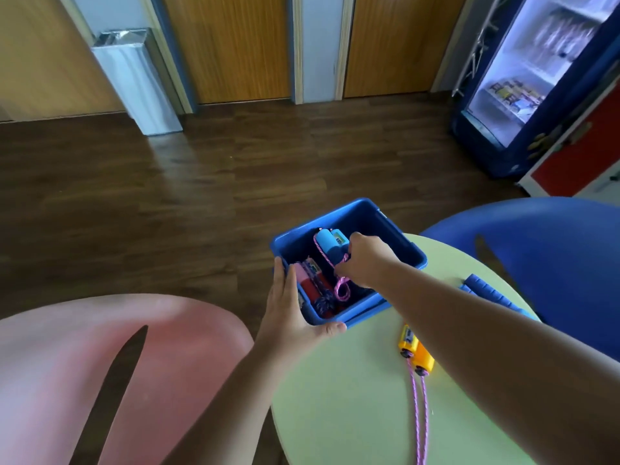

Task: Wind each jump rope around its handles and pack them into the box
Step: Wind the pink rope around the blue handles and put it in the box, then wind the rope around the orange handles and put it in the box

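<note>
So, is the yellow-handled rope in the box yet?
No, the yellow-handled rope lies unwound on the green table, outside the blue box.

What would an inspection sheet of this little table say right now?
Surface: round green table; the box sits at its far edge.
Job's things: box holds a wound red rope. The blue rope is held inside it. The yellow rope lies unwound on the table.
Clutter: blue ridged piece right of the box, perhaps its lid.
Hands: left hand lies flat against the box's near corner. Right hand grips the blue rope.
Cables: nothing seen.
Surroundings: pink chair, blue chair, fridge, bin.
</note>
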The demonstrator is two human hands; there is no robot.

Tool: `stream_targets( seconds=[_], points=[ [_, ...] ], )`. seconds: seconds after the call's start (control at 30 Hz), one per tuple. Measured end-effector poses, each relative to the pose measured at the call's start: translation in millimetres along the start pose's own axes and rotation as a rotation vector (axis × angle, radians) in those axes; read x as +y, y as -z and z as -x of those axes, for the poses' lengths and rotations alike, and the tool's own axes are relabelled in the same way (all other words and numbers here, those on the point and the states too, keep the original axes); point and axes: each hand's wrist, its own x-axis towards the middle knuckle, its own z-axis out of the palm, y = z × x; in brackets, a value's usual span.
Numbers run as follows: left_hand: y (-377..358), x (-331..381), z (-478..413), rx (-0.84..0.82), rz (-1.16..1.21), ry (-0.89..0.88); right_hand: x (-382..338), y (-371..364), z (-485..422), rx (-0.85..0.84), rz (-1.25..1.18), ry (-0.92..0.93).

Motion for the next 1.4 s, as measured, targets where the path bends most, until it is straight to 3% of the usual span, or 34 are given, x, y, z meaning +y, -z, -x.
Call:
stream_targets(
  seconds=[0.3, 0.5, 0.73, 1.03, 1.4],
  points=[
    [-3, -9, 4, 0.003, -0.061, -0.070, 4, -33, -33, -0.179, 0.205, -0.079],
    [0, -11, 2, 0.030, -0.056, -0.072, 0, -36, -36, -0.213, 0.297, -0.035],
    [11, -24, 3, 0.026, -0.084, -0.141, 19, -22, -31, -0.362, 0.272, 0.059],
    [25, -29, 19, -0.098, -0.138, -0.183, 20, -28, -8, -0.378, 0.359, 0.078],
    [27, -27, 29, -0.116, -0.066, -0.220, 20, -34, 23, -0.301, 0.342, 0.030]
  ],
)
